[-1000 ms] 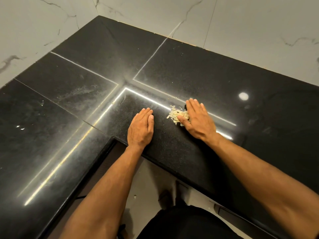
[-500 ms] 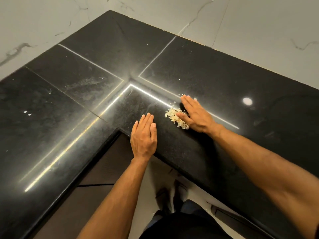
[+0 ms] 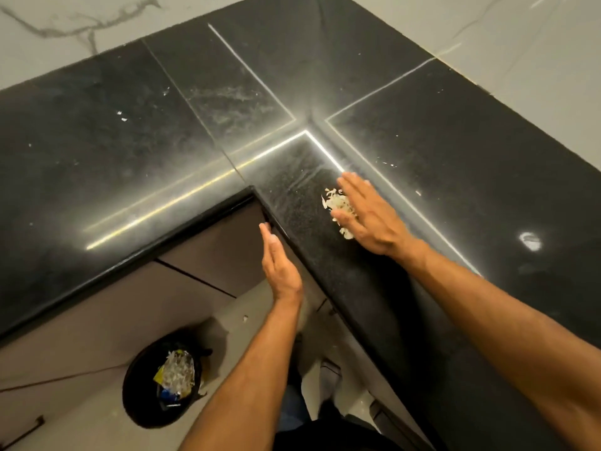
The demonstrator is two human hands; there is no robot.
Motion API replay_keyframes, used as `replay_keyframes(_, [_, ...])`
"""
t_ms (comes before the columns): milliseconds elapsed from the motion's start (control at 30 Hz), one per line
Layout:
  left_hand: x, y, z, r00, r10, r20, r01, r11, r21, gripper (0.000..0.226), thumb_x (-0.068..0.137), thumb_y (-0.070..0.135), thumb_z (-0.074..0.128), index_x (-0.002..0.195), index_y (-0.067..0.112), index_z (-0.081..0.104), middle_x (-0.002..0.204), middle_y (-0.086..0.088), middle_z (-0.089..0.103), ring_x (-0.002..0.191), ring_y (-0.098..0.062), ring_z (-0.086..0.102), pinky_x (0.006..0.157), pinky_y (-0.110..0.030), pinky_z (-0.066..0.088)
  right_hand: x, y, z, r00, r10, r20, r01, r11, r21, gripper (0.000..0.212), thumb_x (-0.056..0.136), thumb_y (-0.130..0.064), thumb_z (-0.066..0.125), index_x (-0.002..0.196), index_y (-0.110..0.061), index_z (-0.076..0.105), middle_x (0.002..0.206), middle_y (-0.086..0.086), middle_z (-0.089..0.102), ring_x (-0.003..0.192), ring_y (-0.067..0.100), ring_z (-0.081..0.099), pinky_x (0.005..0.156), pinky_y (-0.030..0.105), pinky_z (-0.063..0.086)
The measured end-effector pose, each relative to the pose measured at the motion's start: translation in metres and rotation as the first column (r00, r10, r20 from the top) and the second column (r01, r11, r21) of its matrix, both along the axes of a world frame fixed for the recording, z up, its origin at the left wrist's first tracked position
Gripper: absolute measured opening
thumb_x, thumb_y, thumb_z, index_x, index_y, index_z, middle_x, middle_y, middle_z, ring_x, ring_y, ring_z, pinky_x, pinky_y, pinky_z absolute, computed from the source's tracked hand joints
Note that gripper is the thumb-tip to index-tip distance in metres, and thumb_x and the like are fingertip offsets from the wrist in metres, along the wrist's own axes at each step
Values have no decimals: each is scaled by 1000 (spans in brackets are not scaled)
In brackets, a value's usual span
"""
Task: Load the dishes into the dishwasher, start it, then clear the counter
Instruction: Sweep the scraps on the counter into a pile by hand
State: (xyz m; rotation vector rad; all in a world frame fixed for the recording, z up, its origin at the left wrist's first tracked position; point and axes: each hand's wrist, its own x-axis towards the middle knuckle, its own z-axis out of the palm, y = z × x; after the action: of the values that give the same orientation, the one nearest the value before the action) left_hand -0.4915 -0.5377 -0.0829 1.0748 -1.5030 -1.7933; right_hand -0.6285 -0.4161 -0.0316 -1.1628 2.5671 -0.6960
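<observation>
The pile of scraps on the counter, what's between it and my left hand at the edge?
In the head view, only a bare stretch of black counter lies between the pile of scraps and the left hand, which waits just off the counter's edge.

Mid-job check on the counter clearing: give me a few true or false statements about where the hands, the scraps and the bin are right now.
1. The right hand lies flat beside the pale scraps on the black counter. True.
2. The left hand rests on the counter top. False: it is held open just off the counter edge.
3. A bin stands on the floor below. True.
4. The bin is empty. False: it holds rubbish.
</observation>
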Motion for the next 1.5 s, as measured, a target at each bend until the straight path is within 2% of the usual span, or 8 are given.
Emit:
replay_keyframes(167, [-7,5,10,926,271,-263,-56,788,613,52,106,38,22,149,11,33,149,-3,44,136,-17,43,118,-39,28,-11,16,1,997,-5,-77,14,993,119,79,95,-60,24,155,-10,15,162,10,13,150,18,7,120,26,-3])
replay_keyframes(233, [-11,6,16,885,344,-314,-17,699,715,53,105,41,22,148,13,35,147,-4,46,134,-21,45,116,-41,30,-5,1,0,993,29,-113,-12,989,148,81,94,-61,21,155,-8,14,162,11,13,151,20,6,120,28,-5])
replay_keyframes(500, [-7,11,17,809,430,-400,44,634,772,48,104,37,25,140,13,46,123,-2,63,129,-24,50,113,-41,35,17,-33,0,976,129,-175,-101,982,161,74,100,-56,31,154,-5,20,162,14,13,150,24,6,121,32,-3])
replay_keyframes(733, [-9,12,10,739,534,-411,15,596,803,43,104,29,27,132,8,52,136,-8,56,127,-24,53,110,-39,38,45,-48,-6,970,184,-161,-169,980,103,71,97,-48,23,140,4,45,148,22,41,143,35,31,119,40,15])
replay_keyframes(900, [-11,11,12,704,580,-409,8,570,822,41,105,24,27,126,3,55,119,-7,66,112,-19,58,103,-32,44,56,-53,-7,957,231,-175,-228,973,39,59,100,-37,27,132,6,52,139,23,50,137,37,40,117,43,24])
replay_keyframes(1133, [-7,9,13,711,575,-404,30,549,835,40,104,25,28,122,5,58,119,-7,66,119,-23,57,107,-37,41,46,-42,0,979,162,-123,-164,986,-3,69,100,-50,25,149,-2,31,156,16,31,148,26,19,121,34,3])
replay_keyframes(1267, [-7,12,15,749,537,-387,18,568,823,45,104,30,27,135,9,51,123,-3,64,129,-23,51,109,-40,39,11,-7,4,993,24,-117,1,979,204,91,90,-73,3,156,-10,2,163,9,1,150,17,-4,121,33,-7])
replay_keyframes(1500, [-6,11,12,733,554,-396,15,568,823,45,104,27,25,137,5,47,135,-6,56,128,-20,50,102,-34,44,55,-37,0,975,157,-155,-108,951,289,109,74,-83,-15,154,-9,-9,163,11,-7,150,20,-10,122,39,-5])
